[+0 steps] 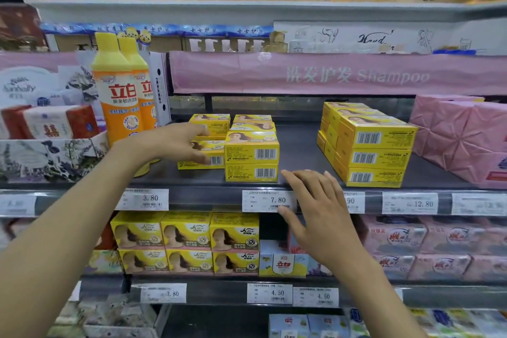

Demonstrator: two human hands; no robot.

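On a dark store shelf (299, 153) sit small yellow soap boxes. My left hand (178, 143) reaches in from the left, thumb and fingers around a low yellow box (211, 158) at the left of the group. Just right of it stands a stack of two yellow boxes (251, 156) with barcodes facing me. More yellow boxes (252, 121) lie behind. My right hand (315, 211) hovers with fingers spread and straight in front of the shelf edge, over the 7.80 price tag (267, 200), holding nothing.
A taller block of yellow boxes (370, 145) stands at the right, pink packs (463, 134) beyond. Two orange detergent bottles (120, 90) stand left of my left hand. The shelf below holds yellow cartons (186, 241) and pink packets (411, 244). A pink Shampoo banner (329, 74) hangs above.
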